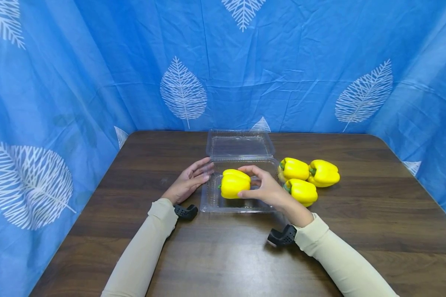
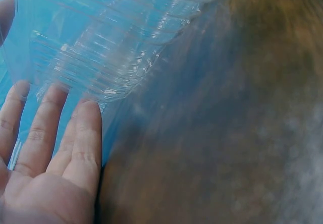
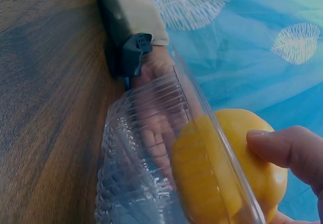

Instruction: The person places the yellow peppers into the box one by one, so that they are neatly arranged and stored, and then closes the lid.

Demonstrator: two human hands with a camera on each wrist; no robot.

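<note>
My right hand (image 1: 264, 189) grips a yellow bell pepper (image 1: 235, 184) between thumb and fingers, over the base of a clear plastic clamshell box (image 1: 241, 209). In the right wrist view the thumb presses on the side of the pepper (image 3: 272, 168), whose lower part shows through the box wall (image 3: 151, 103). At the box's left side, my left hand (image 1: 188, 181) rests with relaxed fingers. The left wrist view shows those fingertips (image 2: 90, 110) right at the ribbed plastic wall (image 2: 116, 57). The lid (image 1: 241, 145) stands hinged back on the far side.
Three more yellow bell peppers (image 1: 301, 192) lie grouped just right of the box on the dark wooden table (image 1: 163, 142). A blue curtain (image 1: 297, 62) with white leaf prints hangs behind the table and along its sides. Black wrist mounts (image 1: 282, 236) sit under both wrists.
</note>
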